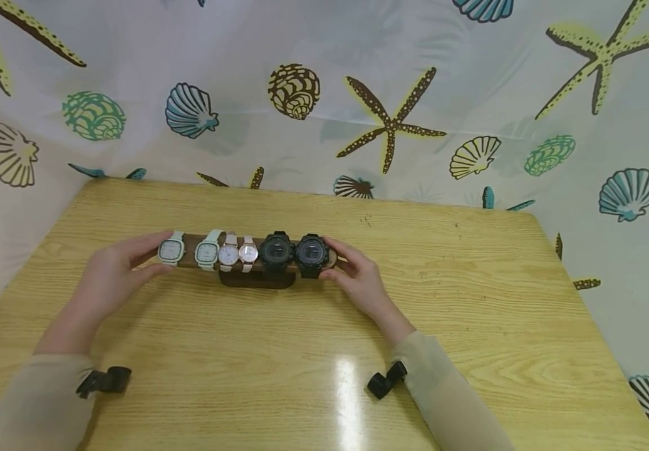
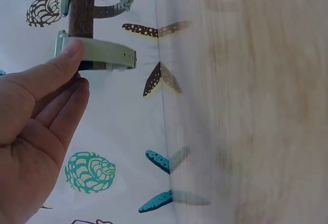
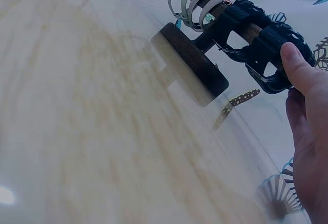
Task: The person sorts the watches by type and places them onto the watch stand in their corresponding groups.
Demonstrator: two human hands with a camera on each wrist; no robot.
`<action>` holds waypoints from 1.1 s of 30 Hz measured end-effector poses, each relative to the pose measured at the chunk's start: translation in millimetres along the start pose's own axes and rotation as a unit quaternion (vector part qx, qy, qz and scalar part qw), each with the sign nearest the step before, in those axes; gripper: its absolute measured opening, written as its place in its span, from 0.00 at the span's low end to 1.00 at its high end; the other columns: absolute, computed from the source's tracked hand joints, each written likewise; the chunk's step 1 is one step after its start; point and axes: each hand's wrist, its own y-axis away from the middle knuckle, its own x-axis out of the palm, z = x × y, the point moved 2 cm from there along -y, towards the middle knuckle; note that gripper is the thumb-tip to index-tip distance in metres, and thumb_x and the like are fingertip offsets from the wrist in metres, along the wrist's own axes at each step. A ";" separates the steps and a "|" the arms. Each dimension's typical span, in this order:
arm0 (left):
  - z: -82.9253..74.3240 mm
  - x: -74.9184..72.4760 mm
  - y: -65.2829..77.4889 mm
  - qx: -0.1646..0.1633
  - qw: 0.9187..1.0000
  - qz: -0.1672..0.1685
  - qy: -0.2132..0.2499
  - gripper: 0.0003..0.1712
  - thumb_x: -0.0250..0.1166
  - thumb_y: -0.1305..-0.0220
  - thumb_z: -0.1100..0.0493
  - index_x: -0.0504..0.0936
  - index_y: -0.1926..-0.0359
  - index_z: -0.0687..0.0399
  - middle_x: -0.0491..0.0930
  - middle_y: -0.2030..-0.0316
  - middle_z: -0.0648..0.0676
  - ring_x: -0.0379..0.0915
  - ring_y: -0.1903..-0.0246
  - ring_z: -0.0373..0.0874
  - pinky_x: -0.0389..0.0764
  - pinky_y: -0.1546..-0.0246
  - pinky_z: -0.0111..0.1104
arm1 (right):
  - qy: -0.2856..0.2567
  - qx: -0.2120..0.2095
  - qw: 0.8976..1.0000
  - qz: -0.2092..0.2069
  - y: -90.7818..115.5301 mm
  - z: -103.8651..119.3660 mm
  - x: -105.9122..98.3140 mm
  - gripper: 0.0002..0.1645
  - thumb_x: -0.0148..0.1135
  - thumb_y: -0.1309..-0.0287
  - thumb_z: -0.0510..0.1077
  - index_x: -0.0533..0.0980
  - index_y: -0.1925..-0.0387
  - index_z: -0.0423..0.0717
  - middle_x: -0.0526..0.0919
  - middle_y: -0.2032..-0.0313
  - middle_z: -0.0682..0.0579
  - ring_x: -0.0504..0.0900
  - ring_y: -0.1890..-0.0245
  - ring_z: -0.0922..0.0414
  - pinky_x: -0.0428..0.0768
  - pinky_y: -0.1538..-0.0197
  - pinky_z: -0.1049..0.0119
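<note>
A wooden T-shaped watch stand (image 1: 190, 250) carries a row of several wristwatches. My left hand (image 1: 111, 270) pinches the pale green watch (image 1: 171, 250) at the left end, its thumb on the strap in the left wrist view. A second pale green watch (image 1: 207, 252) sits a short gap away, followed by two small watches with pale pink straps (image 1: 228, 254). Two chunky black digital watches (image 1: 276, 250) fill the right part. With thumb and fingers my right hand (image 1: 360, 279) pinches the outermost black watch (image 1: 311, 251) at the bar's right end.
The stand's dark base (image 3: 192, 60) shows below the bar, on the glossy wood-grain table (image 1: 234, 351). Behind the table's back edge hangs a white cloth (image 1: 245, 144) printed with shells and starfish. Black camera mounts (image 1: 107, 380) are strapped to both sleeves.
</note>
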 end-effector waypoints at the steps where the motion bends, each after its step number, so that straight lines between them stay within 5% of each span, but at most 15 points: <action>1: -0.6 0.0 -1.2 0.002 1.000 0.003 -0.003 0.35 0.71 0.44 0.61 0.71 0.35 0.55 0.73 0.42 0.65 0.73 0.48 0.63 0.77 0.53 0.45 | 0.001 -0.002 1.000 -0.001 -0.1 -1.1 -0.5 0.37 0.65 0.52 0.26 0.67 0.37 0.32 0.69 0.38 0.39 0.71 0.39 0.49 0.75 0.42 0.59; 6: -5.6 2.1 -7.7 0.027 0.999 0.015 -0.021 0.35 0.72 0.47 0.62 0.73 0.36 0.52 0.73 0.41 0.61 0.70 0.45 0.64 0.74 0.51 0.55 | 0.000 -0.013 1.000 0.000 -0.3 -3.1 -2.4 0.37 0.67 0.51 0.29 0.68 0.37 0.35 0.70 0.37 0.42 0.71 0.39 0.51 0.75 0.42 0.60; 33: -2.0 5.2 -8.0 0.047 0.998 0.025 -0.028 0.36 0.71 0.44 0.57 0.70 0.34 0.47 0.70 0.38 0.59 0.66 0.42 0.64 0.69 0.47 0.59 | -0.029 0.002 1.000 0.008 -0.9 22.4 0.5 0.35 0.63 0.52 0.22 0.66 0.39 0.25 0.68 0.39 0.32 0.70 0.39 0.46 0.73 0.42 0.50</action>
